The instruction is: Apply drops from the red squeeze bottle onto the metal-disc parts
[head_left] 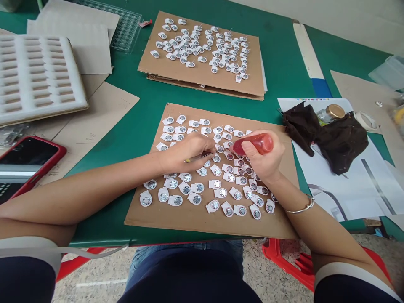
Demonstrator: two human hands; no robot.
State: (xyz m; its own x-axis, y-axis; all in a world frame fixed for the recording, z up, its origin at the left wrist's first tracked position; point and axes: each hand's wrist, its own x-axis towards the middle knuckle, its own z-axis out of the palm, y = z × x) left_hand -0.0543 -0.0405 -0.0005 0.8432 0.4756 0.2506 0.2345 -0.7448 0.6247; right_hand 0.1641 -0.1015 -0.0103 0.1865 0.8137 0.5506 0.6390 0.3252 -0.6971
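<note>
A brown cardboard sheet (202,221) lies before me, bearing rows of small white tabs with round silvery pieces (215,184). Over its middle, my left hand (189,151) is closed round a thin pointed tool (197,158), its tip near the pieces. My right hand (267,158) grips a red squeeze bottle (257,144), tilted with its narrow end toward the left hand. The bottle's tip is close to the pieces; whether it touches one I cannot tell. Both hands hide some of the pieces under them.
A second cardboard stack (202,75) with similar pieces lies at the back. At left are a white foam tray (41,75) and a red-cased phone (31,166). Dark cloths (342,145) and a gold-lidded jar (334,111) lie on white paper (375,181) at right.
</note>
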